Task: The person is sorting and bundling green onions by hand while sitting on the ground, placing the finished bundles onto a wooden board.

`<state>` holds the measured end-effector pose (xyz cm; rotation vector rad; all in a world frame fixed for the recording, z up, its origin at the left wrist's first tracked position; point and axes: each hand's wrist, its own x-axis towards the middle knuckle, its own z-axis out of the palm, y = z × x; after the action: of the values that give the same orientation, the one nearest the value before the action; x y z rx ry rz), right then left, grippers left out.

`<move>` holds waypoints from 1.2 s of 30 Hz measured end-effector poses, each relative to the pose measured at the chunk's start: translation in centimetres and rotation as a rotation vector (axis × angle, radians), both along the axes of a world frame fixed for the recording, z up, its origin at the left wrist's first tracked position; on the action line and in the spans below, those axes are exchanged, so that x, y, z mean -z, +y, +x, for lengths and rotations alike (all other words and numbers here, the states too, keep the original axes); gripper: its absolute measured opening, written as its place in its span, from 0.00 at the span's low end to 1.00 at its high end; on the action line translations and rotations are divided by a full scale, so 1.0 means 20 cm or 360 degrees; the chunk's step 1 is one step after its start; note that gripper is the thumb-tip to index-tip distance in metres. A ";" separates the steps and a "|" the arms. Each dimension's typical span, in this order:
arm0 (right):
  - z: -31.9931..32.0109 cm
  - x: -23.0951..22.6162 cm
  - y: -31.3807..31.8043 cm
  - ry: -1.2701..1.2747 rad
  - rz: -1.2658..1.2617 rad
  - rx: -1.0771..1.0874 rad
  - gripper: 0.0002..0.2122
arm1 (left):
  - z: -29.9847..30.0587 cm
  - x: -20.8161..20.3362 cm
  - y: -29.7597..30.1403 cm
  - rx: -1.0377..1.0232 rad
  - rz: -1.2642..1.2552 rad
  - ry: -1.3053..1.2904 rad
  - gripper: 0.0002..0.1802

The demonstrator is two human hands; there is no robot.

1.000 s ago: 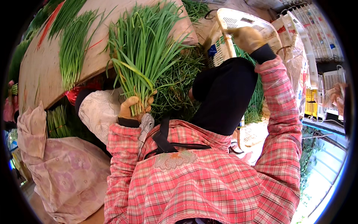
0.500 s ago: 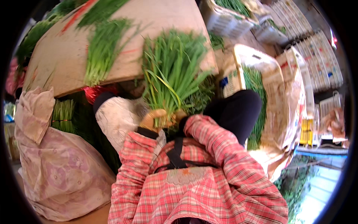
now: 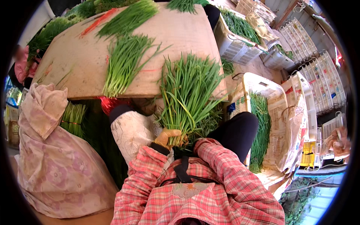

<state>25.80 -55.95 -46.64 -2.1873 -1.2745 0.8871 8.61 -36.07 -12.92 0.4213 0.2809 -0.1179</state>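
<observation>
My left hand [image 3: 167,137], in a tan glove, is closed around the pale root end of a large bunch of garlic chives [image 3: 191,90]. The leaves fan upward from my lap and over the table's near edge, with a few yellowish blades among the green. My right forearm [image 3: 217,152] reaches in to the base of the bunch, but the right hand itself is hidden there. Another pile of chives [image 3: 127,62] lies on the wooden table [image 3: 78,71], its pale ends toward me.
More chives [image 3: 129,17] and red ties [image 3: 98,21] lie farther back. At right, a white crate [image 3: 277,90] holds chives; others stand beyond. A floral cloth [image 3: 63,168] drapes at left near a tied bundle [image 3: 73,119]. A person in pink [image 3: 28,63] is at far left.
The whole view has shifted, so the scene sits lower and to the right. My left hand keeps hold of the chives; the right glove, partly visible before, is now hidden.
</observation>
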 end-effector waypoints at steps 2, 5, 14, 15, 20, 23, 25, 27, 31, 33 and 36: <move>-0.05 -0.10 0.18 -0.0087 -0.0081 0.0020 0.13 | -0.03 0.04 0.03 -0.0061 0.0063 0.0055 0.25; -0.16 -1.10 0.49 -0.0507 -0.0618 -0.0511 0.13 | -0.11 -0.06 0.06 -0.0221 0.0279 0.0075 0.25; -0.13 -1.91 0.22 0.1979 0.1181 0.0684 0.29 | -0.05 -0.16 -0.15 -0.0404 0.0811 0.0047 0.24; -0.02 -1.81 0.21 0.1821 0.0826 0.0755 0.29 | -0.04 -0.17 -0.20 -0.0422 0.1008 0.0021 0.23; -0.01 -1.98 0.38 0.1786 0.1047 0.0958 0.35 | -0.04 -0.27 -0.27 -0.0389 0.1435 0.0028 0.22; -0.02 -1.98 0.38 0.1589 0.1057 0.0893 0.37 | -0.06 -0.29 -0.27 -0.0390 0.1448 0.0087 0.21; 0.00 -1.93 0.38 0.1633 0.1070 0.0855 0.38 | -0.07 -0.28 -0.27 -0.0355 0.1310 0.0171 0.20; 0.02 -1.87 0.38 0.1907 0.1049 0.0901 0.38 | -0.08 -0.24 -0.23 -0.0252 0.1065 0.0277 0.20; 0.08 -1.69 0.36 0.1947 0.1332 0.1467 0.35 | -0.11 -0.30 -0.20 -0.0200 0.0493 0.0266 0.17; 0.05 -1.69 0.32 0.1992 0.1254 0.1514 0.38 | -0.12 -0.26 -0.18 -0.0160 0.0379 0.0280 0.19; -0.03 -1.67 0.36 0.2448 0.1106 0.1410 0.39 | -0.11 -0.22 -0.16 -0.0068 0.0286 0.0276 0.26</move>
<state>25.13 -48.81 -13.29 -0.7642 0.1866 1.0428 6.32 -39.33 -8.52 0.5845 0.4731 -0.0875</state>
